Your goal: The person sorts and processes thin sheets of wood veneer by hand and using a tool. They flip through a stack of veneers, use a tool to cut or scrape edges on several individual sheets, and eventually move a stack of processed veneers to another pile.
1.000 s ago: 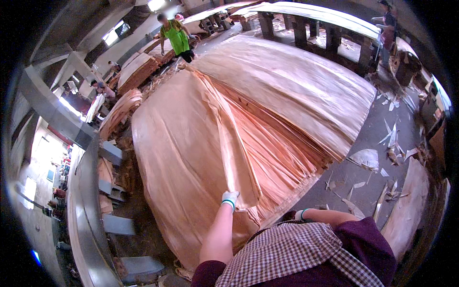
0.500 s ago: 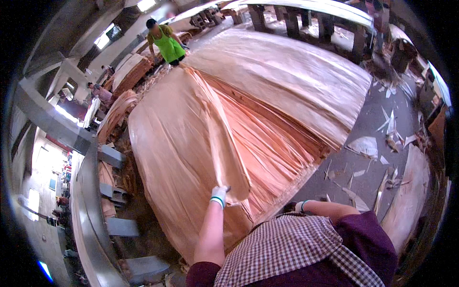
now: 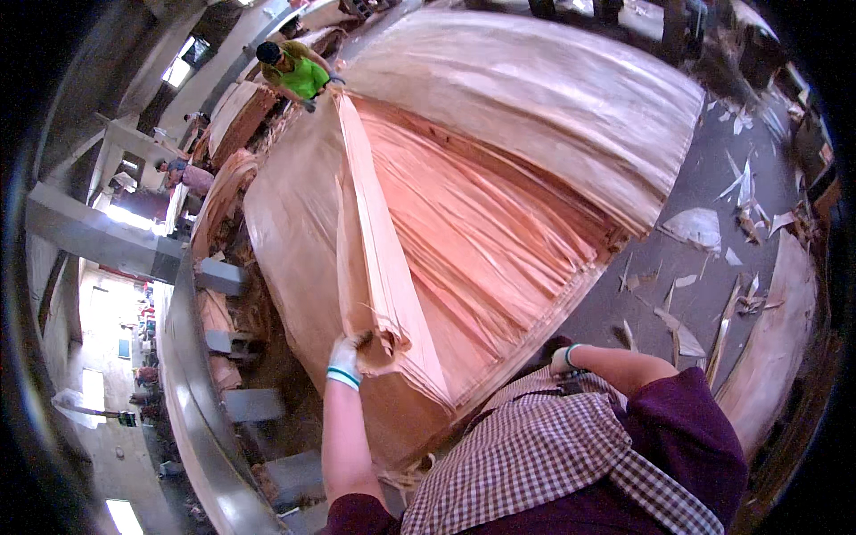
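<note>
My left hand [image 3: 349,355], in a white glove with a green-banded cuff, is closed on the near end of a thin wood veneer sheet [image 3: 379,241]. The sheet's edge is rolled up and folded over to the left in a long ridge. Under it, the wavy orange-pink layers of a veneer stack [image 3: 481,241] lie exposed. My right hand [image 3: 562,358], gloved alike, is low by my checked apron [image 3: 526,437], near the stack's front edge; its fingers are dark and hard to make out. At the sheet's far end, a co-worker in bright green [image 3: 305,77] bends with both hands near the ridge.
A second, paler veneer pile [image 3: 535,98] adjoins on the right. Torn veneer scraps [image 3: 695,228] litter the grey floor, and a long veneer piece [image 3: 776,330] lies at far right. Grey blocks [image 3: 254,404] and a curved metal-like edge [image 3: 192,392] line the left. Another person [image 3: 189,176] is farther off.
My left hand has moved left and slightly farther away, drawing the sheet's edge with it. More of the orange layers shows. The co-worker has bent lower over the far end.
</note>
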`<action>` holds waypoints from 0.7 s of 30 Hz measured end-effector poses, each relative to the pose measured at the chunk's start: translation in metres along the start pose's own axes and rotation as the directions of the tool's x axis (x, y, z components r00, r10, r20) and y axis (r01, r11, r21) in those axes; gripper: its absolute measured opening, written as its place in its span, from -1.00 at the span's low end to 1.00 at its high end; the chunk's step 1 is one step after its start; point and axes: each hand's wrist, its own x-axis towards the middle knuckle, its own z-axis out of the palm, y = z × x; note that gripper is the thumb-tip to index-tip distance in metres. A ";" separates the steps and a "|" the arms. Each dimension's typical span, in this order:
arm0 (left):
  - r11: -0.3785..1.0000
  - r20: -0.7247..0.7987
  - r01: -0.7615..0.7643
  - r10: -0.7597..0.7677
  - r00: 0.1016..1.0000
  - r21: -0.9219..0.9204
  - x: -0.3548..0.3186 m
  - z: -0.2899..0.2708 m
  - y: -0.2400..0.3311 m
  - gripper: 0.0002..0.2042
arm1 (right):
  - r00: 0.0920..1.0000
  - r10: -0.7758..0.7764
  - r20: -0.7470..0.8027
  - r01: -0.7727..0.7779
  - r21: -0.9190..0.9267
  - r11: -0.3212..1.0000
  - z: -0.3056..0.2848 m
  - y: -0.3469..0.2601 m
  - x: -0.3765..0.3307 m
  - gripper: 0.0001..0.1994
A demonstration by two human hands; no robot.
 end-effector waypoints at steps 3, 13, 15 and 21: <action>0.996 0.094 0.075 -0.079 0.992 0.043 -0.036 0.065 0.039 -0.75 | 0.998 -0.029 0.047 0.029 0.002 1.000 0.012 0.009 0.036 -0.66; 0.985 0.282 0.008 0.042 0.959 -0.174 -0.041 -0.012 0.076 -0.74 | 0.977 0.211 0.015 -0.047 0.988 0.149 0.046 -0.093 0.131 -0.71; 0.995 0.263 -0.034 0.058 0.963 -0.097 -0.030 -0.066 0.071 -0.72 | 0.972 0.212 0.101 -0.084 0.993 -0.086 0.046 -0.143 0.115 -0.64; 0.738 0.653 0.489 -0.087 0.752 -0.465 -0.023 -0.128 0.069 -0.77 | 0.936 0.338 0.104 -0.103 0.994 -0.021 0.111 -0.241 0.147 -0.39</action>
